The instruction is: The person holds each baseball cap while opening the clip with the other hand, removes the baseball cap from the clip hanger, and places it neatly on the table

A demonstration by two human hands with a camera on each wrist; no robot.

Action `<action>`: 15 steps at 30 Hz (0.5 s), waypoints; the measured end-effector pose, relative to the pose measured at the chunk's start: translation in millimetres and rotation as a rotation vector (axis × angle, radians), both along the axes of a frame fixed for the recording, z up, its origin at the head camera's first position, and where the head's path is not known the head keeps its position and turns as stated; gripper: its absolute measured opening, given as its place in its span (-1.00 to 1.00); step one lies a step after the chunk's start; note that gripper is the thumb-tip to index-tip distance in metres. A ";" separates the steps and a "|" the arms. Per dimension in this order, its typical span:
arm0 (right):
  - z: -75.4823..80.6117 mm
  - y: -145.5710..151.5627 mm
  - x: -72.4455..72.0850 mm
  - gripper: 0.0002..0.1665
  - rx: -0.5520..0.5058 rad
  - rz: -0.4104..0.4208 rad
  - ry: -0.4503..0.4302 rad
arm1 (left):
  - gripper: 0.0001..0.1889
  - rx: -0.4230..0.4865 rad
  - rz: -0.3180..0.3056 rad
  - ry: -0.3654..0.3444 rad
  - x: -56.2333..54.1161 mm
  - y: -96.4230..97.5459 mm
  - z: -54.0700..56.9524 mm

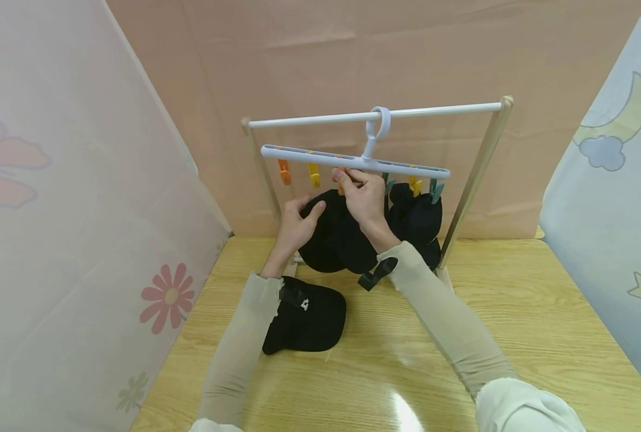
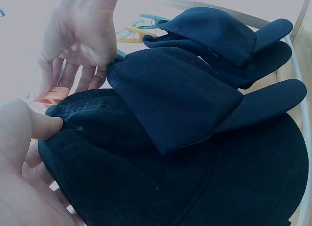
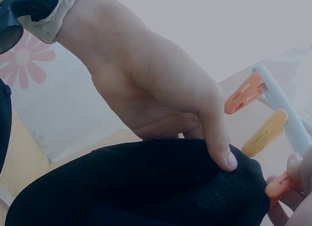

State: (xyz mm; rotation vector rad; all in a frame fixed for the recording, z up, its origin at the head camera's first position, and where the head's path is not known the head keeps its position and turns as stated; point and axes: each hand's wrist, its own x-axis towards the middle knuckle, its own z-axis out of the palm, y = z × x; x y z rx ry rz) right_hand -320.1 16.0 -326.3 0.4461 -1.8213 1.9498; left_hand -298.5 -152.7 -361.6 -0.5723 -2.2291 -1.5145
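A black cap [image 1: 317,240] is pinched at its crown edge by my left hand [image 1: 297,227], thumb on the near face in the right wrist view. My right hand [image 1: 368,201] pinches an orange clothespin [image 3: 280,187] under the pale blue hanger [image 1: 320,158], right beside the cap's edge. Whether the clothespin bites the cloth cannot be told. Close by hangs another black cap [image 2: 175,97], partly behind my right forearm in the head view. Farther right, black caps [image 1: 420,219] hang from a yellow clothespin [image 1: 415,186] and a teal clothespin [image 1: 436,191].
The hanger hooks over a white rail [image 1: 439,111] on wooden posts [image 1: 477,180]. An orange clothespin [image 1: 284,173] and a yellow clothespin [image 1: 314,175] hang bare at its left. Another black cap [image 1: 315,318] lies on the wooden table [image 1: 515,312], below my left wrist.
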 end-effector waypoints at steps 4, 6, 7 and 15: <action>0.1 -0.4 0.4 -0.65 0.009 0.007 0.000 | -0.80 0.017 0.007 0.002 1.3 -1.6 -0.5; -0.1 -0.5 0.1 -0.63 0.018 0.002 0.002 | -0.80 0.027 0.008 0.001 2.4 -2.6 -0.4; -0.3 -0.4 -0.2 -0.63 0.021 0.000 0.003 | -0.79 0.028 0.010 0.000 3.0 -3.0 -0.1; -0.6 1.8 -1.5 -0.61 0.045 0.002 0.008 | -0.78 0.024 0.042 -0.015 4.1 -7.1 -1.4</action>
